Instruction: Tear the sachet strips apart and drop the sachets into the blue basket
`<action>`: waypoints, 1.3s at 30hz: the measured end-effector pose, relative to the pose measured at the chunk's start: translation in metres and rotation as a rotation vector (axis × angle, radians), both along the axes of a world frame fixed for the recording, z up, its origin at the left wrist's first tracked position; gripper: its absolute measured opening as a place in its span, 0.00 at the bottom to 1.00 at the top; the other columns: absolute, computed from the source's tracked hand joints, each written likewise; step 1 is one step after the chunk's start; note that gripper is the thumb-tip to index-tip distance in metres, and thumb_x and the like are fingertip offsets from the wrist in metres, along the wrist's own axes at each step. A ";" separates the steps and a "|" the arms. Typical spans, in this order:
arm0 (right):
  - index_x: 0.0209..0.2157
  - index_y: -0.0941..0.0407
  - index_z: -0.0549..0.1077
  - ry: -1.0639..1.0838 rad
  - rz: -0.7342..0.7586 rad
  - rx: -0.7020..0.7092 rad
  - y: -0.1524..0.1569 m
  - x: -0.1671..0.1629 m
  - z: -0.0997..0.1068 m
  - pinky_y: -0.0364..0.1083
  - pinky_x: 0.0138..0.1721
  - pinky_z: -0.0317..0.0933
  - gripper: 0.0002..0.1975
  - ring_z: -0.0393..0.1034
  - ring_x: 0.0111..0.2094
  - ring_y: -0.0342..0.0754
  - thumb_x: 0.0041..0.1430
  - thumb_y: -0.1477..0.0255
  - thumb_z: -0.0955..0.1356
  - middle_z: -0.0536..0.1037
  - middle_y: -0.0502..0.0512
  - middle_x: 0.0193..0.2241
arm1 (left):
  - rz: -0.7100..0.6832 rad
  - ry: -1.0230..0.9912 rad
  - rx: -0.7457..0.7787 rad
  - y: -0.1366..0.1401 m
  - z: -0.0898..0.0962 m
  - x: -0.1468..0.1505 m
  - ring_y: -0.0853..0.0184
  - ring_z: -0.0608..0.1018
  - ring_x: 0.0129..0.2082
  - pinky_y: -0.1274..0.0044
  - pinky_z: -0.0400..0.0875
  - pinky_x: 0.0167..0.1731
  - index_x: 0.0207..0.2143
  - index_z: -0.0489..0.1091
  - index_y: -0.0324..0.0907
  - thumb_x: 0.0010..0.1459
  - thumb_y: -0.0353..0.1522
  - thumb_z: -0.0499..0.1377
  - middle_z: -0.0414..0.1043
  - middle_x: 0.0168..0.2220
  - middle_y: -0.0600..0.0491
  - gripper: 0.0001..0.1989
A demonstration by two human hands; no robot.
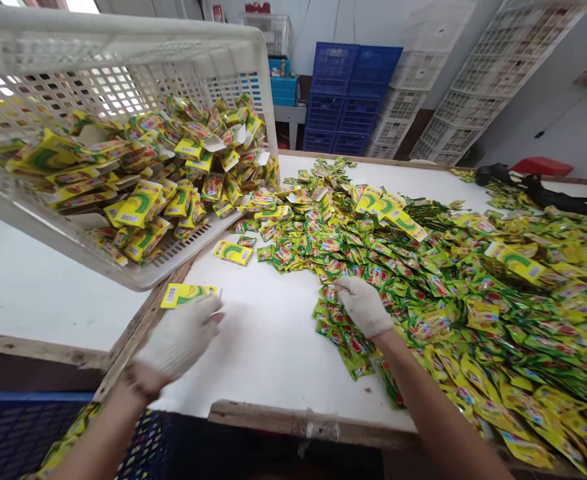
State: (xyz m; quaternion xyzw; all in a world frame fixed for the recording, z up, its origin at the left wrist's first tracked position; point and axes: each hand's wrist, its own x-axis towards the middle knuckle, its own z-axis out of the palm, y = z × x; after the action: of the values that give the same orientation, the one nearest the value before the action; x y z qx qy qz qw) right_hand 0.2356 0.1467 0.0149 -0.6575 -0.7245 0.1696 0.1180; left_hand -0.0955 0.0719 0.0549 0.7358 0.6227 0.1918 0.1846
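Observation:
My left hand (186,337), in a white knitted glove and slightly blurred, is closed with curled fingers at a small yellow carton (186,293) with a green curved print and a barcode. The fingers cover the carton's lower right part. A white-gloved right hand (363,305), also mine, is at the near left edge of a heap of small green sachets (343,250). Its fingertips are pinched together on a sachet, whose outline is partly hidden. Another yellow carton (232,253) lies flat on the white tabletop (268,320) between the heap and my left hand.
A white plastic crate (268,113) lies tipped on its side at the left, full of yellow cartons (141,203). More cartons (391,210) rest on the heap. Blue crates (338,93) and white crates (483,87) stand stacked behind. A wooden edge (273,417) borders the table.

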 end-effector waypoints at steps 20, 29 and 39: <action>0.37 0.56 0.72 -0.159 0.062 -0.197 0.004 -0.024 -0.010 0.44 0.37 0.55 0.11 0.67 0.41 0.50 0.50 0.69 0.66 0.73 0.59 0.39 | -0.064 0.264 -0.030 0.050 -0.051 0.098 0.58 0.71 0.42 0.68 0.62 0.41 0.47 0.65 0.43 0.55 0.43 0.52 0.71 0.41 0.47 0.20; 0.40 0.56 0.62 0.714 -0.202 -0.317 -0.032 -0.031 0.010 0.40 0.20 0.59 0.13 0.71 0.24 0.45 0.53 0.67 0.61 0.73 0.51 0.26 | -0.013 0.138 -0.144 0.072 -0.031 0.113 0.59 0.73 0.36 0.70 0.62 0.36 0.25 0.69 0.41 0.46 0.31 0.56 0.71 0.32 0.48 0.04; 0.30 0.58 0.66 0.784 -0.116 -0.285 -0.057 -0.068 -0.004 0.38 0.16 0.52 0.13 0.58 0.15 0.38 0.51 0.62 0.63 0.69 0.47 0.15 | 0.155 -1.005 -0.339 0.018 -0.056 0.097 0.73 0.67 0.24 0.80 0.64 0.24 0.27 0.58 0.40 0.45 0.39 0.62 0.62 0.24 0.58 0.16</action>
State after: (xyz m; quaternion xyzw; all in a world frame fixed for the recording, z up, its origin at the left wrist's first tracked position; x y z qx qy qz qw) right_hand 0.1678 0.0894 0.0107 -0.5925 -0.5560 0.4986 0.3022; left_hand 0.0014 0.0902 -0.0009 0.4649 0.5321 0.4304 0.5617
